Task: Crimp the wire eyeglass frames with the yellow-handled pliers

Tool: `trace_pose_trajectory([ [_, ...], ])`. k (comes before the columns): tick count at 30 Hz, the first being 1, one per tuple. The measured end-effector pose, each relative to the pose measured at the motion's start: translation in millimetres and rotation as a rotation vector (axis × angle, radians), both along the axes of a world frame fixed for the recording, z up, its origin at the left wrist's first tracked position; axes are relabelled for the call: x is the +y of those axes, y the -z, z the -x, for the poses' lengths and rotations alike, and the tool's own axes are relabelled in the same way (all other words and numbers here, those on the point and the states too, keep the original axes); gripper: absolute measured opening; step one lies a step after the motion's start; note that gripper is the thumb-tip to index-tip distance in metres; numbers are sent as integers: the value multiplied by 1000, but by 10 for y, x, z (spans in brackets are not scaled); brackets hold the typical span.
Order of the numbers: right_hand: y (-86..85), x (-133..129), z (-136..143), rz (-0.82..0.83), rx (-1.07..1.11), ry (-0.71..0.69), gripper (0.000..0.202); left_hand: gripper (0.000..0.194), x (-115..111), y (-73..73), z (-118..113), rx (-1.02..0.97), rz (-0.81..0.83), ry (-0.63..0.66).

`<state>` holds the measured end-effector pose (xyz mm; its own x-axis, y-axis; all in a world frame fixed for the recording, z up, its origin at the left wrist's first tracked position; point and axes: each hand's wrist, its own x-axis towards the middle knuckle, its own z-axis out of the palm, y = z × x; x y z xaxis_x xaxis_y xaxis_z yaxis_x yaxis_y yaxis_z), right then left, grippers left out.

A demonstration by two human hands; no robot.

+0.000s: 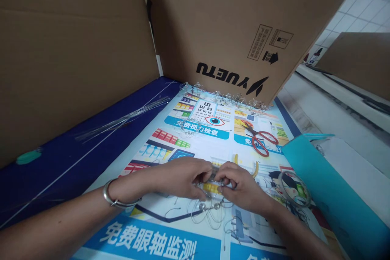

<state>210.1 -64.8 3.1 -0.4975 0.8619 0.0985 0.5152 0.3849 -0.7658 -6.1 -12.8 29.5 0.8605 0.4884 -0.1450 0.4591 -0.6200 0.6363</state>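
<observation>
Near the middle of the printed sheet (201,150), my left hand (189,176) and my right hand (239,185) face each other with a small gap between them. The fingers of both are curled around small, thin items too fine to make out. Just below the fingertips lie looped thin wires with clear round beads (210,207). Red-handled scissors (263,140) rest partly open on the sheet, beyond my right hand. A metal bangle circles my left wrist.
Cardboard panels (213,28) stand at the left and back. A row of wire pieces (225,97) lines the back edge. Long wires (131,120) lie on the blue surface at left. At right are a round clear dish (295,189) and a turquoise box (335,195).
</observation>
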Motion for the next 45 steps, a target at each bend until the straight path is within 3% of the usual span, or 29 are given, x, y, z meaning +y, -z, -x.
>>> trace_pose_trajectory([
  [13,-8,3,1,-4,13,-13,34,31,28,37,10,-18,71,-2],
  [18,4,-4,8,-10,18,-10,34,17,59,33,25,-68,161,37],
  [24,7,8,8,-6,8,-8,33,7,59,19,29,-80,146,38],
  [37,-49,-3,-16,-1,51,-79,43,35,-6,-77,11,-7,64,18],
  [41,-80,-8,-28,25,49,-89,46,48,-105,-58,-50,38,-42,-92],
  [45,-94,-7,-25,37,37,-82,46,45,-191,9,-101,39,-135,-183],
])
